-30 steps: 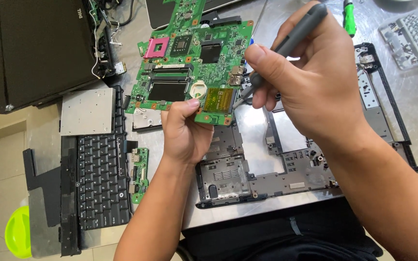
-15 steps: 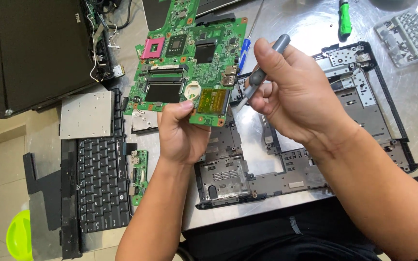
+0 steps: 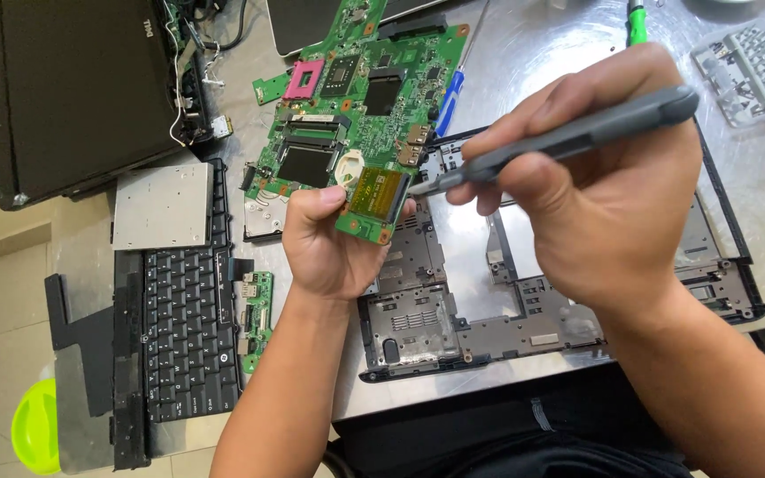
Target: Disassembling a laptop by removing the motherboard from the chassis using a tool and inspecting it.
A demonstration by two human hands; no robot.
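Note:
My left hand grips the near corner of a green laptop motherboard, thumb on top beside a gold-coloured patch. The board is tilted up above the metal table. My right hand holds a grey screwdriver like a pen. Its tip touches the board's right edge next to the gold patch. Under both hands lies the black laptop base frame, stripped and lying flat.
A detached black keyboard and a silver drive lie at the left. A dark laptop lid sits at the far left. A blue-handled screwdriver, a green-handled tool, a clear parts tray and a small green board are nearby.
My right hand has swung the screwdriver flatter and brought its tip to the board's edge. The left hand keeps its hold on the board.

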